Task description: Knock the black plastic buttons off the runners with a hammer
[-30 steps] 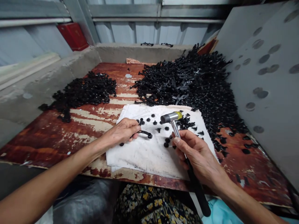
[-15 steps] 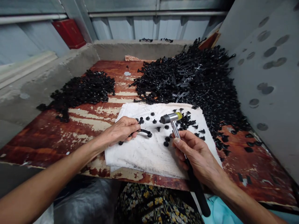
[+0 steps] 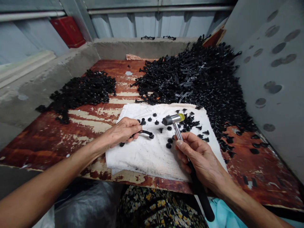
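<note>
My left hand [image 3: 121, 131] grips a curved black plastic part [image 3: 146, 133] that lies on a folded white cloth [image 3: 142, 155]. My right hand [image 3: 200, 155] is shut around the black handle of a small mallet [image 3: 173, 119], which has a steel head with one yellow face. The mallet head hangs just above the cloth, near several round black plastic caps [image 3: 169, 145]. More of these caps are scattered between my hands. Part of the held piece is hidden by my left fingers.
A large heap of black plastic parts [image 3: 190, 79] and a smaller heap [image 3: 80, 90] lie on a worn red-painted board [image 3: 42, 147]. Concrete walls [image 3: 142, 49] and a grey panel [image 3: 268, 85] surround it. A red box [image 3: 67, 31] is behind.
The whole view has shifted slightly upward and the cloth sits a little higher in the frame. My hands keep the same hold on the black part and the mallet.
</note>
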Action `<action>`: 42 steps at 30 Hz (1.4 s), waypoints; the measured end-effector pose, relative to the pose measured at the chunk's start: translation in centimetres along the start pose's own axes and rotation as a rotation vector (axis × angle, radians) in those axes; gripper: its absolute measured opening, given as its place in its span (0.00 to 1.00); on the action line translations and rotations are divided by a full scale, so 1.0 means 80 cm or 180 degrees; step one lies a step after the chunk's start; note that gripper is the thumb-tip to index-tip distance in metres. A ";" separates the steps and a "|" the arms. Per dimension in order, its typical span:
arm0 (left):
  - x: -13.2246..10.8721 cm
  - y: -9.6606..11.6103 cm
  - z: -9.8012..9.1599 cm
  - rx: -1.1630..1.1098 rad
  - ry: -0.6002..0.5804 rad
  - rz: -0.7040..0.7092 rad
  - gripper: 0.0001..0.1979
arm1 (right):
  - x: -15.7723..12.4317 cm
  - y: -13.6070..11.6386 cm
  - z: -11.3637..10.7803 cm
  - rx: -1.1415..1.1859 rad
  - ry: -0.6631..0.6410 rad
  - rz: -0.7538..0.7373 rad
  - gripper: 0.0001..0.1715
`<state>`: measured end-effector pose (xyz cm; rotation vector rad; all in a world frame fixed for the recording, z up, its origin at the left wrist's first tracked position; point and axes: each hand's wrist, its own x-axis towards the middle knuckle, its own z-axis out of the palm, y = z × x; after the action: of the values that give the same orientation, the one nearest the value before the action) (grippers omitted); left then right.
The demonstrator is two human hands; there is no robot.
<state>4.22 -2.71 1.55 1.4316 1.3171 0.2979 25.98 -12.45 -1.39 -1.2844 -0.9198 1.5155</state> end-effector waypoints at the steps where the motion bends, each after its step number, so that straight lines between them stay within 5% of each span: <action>1: -0.001 0.001 0.000 0.0008 0.0006 -0.0004 0.13 | 0.000 0.000 0.000 0.0026 -0.0004 0.0005 0.18; 21: 0.009 -0.005 -0.016 0.0574 -0.0252 0.0097 0.15 | -0.005 -0.007 0.000 -0.0239 -0.0015 -0.0081 0.17; 33: 0.017 -0.007 -0.025 0.0310 -0.0458 -0.0020 0.16 | 0.018 -0.019 -0.002 -0.2209 -0.0026 -0.1442 0.23; 42: 0.017 0.003 -0.023 0.1008 -0.0325 0.0053 0.16 | 0.049 -0.038 0.018 -0.3344 -0.0113 -0.2900 0.30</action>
<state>3.39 -0.59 1.79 1.6987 1.3098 0.0252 24.94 -7.77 0.51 -1.1787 -2.0983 0.2788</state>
